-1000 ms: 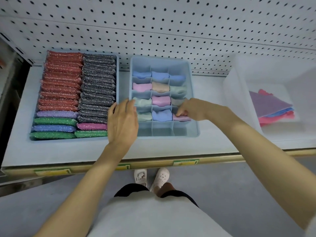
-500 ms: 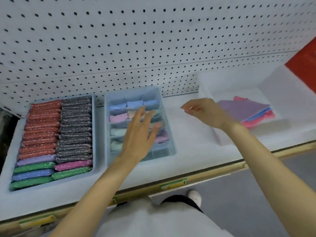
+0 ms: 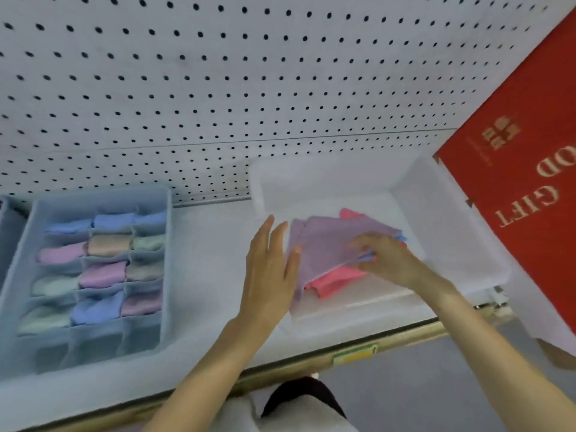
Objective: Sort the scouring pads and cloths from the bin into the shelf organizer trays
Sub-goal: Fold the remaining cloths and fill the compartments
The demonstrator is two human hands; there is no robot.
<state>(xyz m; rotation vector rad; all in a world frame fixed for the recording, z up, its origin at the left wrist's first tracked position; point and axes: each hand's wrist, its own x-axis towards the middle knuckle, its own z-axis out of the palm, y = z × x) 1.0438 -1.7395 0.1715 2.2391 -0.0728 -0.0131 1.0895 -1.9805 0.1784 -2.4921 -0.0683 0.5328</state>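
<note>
Head view, right grip (image 3: 386,260) grasping purple cloth (image 3: 324,244) in bin (image 3: 311,179), left grip (image 3: 268,275) released, red box (image 3: 530,151) beside.

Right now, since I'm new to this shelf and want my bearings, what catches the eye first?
The big red cardboard gift box with gold lettering dominates the right edge. Beside it, in the white translucent plastic bin, the right hand pinches a stack of flat purple, blue and pink cloths, the open left hand alongside. At left sits the blue divided organizer tray of rolled pastel cloths.
</note>
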